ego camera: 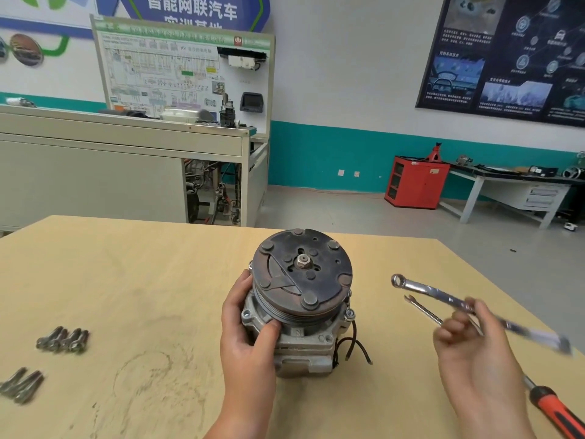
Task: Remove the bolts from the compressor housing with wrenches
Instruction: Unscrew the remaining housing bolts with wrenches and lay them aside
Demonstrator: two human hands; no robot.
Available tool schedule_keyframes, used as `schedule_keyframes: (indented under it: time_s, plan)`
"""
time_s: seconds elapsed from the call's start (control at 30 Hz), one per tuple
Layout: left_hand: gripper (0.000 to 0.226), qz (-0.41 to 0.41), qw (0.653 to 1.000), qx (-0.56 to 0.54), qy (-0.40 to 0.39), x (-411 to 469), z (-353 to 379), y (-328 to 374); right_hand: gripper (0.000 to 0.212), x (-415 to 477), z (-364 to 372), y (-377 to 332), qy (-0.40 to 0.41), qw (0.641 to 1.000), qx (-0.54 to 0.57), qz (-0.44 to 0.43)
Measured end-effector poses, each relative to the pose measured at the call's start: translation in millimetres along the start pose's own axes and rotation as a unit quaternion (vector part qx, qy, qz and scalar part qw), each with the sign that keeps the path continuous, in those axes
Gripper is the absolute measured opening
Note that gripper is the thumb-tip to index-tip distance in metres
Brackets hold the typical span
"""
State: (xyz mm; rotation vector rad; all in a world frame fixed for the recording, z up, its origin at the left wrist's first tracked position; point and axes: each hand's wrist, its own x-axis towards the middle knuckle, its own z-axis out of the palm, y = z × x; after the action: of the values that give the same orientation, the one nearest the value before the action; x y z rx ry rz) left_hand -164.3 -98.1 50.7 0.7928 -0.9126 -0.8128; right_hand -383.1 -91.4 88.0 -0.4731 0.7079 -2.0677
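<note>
The compressor [304, 299] stands upright on the wooden table [142, 280], its dark clutch plate facing up with a nut at the centre. My left hand [247, 331] grips the grey housing on its left side, thumb on the front flange. A bolt head [349, 313] shows on the housing's right flange. My right hand [474, 346] holds a shiny ring wrench [449, 301] in the air to the right of the compressor, ring end pointing left; it is blurred. A thinner open-end wrench [422, 309] lies on the table under it.
Two groups of removed metal parts lie at the left: one [63, 340] and another [22, 386] near the table's edge. A red-handled tool [554, 410] lies at the lower right. Black wires [357, 346] trail from the compressor's right side. Workshop benches stand behind.
</note>
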Motion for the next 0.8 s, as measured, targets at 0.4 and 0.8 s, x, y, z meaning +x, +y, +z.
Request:
schedule_keyframes:
  time_s: [0.4,0.8]
  plan:
    - [0.059,0.0,1.0,-0.002,-0.009,-0.5,-0.7,0.9,0.033,-80.4,2.4,0.5,-0.145,0.976,-0.16,-0.003]
    - [0.056,0.013,1.0,-0.001,-0.003,-0.4,0.0,1.6,0.027,-115.4,16.5,14.4,-0.189,0.941,-0.276,-0.039]
